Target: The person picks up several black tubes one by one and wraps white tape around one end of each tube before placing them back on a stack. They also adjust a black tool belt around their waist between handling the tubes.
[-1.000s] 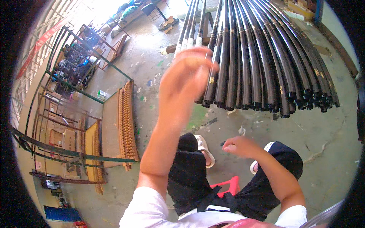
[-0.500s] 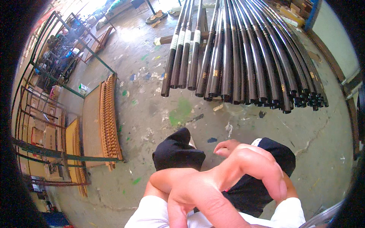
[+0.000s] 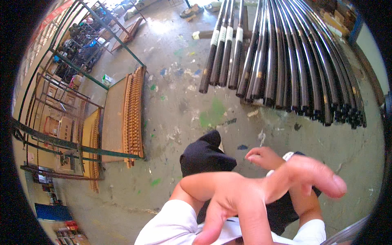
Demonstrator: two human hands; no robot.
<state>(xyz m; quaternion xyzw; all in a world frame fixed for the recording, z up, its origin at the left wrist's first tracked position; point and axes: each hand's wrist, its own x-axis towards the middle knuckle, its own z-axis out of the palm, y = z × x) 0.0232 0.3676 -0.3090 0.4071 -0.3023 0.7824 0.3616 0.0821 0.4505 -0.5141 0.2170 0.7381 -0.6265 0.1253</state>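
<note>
Four banded poles lay apart at the upper centre while both your hands were away from them.
Your left grip [image 3: 251,192] was spread wide at lower centre, nothing in it; your right grip [image 3: 265,157], just above and beyond, had curled fingers, and whether it pinched anything could not be told. The dark poles [image 3: 270,83] filled the upper right in a fan, near ends bare. White bands [image 3: 222,34] wrapped only the four leftmost; none showed on the others, whose far ends left the frame, so whether any were finished was unclear. The poles were round, smooth and glossy, crossing a rough wooden beam [image 3: 204,35] above the stained, hard grey floor [image 3: 175,110]. At left, ribbed brown strips [image 3: 133,112] stood by a green metal frame [image 3: 110,36].
</note>
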